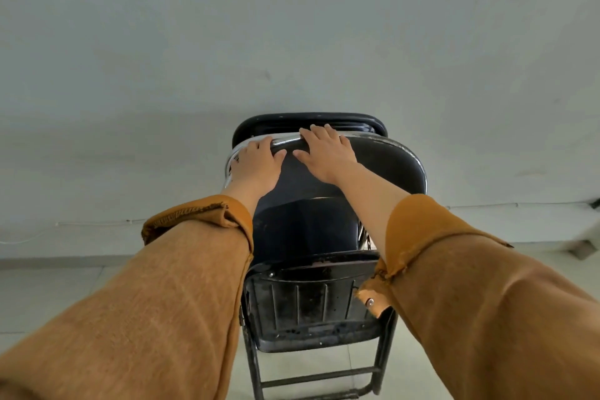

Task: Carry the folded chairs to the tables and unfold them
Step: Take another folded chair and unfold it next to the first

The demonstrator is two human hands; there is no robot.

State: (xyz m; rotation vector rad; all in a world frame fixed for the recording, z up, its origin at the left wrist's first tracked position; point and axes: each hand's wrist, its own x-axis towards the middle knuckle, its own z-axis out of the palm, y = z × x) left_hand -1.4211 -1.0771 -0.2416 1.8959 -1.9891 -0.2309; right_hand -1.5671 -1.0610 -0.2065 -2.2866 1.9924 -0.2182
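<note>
Pale wall point(292, 26); hands on folded chair point(383, 166).

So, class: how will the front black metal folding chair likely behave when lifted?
The front black metal folding chair is probably stiff and fairly heavy, given its steel frame. Its hinged seat may swing. Left hand and right hand rest on its chrome top rail.

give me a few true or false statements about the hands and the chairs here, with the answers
1. Both hands rest on the top edge of the front folded chair. True: left hand, right hand.
2. The chairs lean against a wall. True.
3. The front chair is unfolded, ready to sit on. False: it is folded flat.
4. The sleeves are blue. False: mustard orange.
5. Only one chair is here. False: a second chair back shows behind.
</note>
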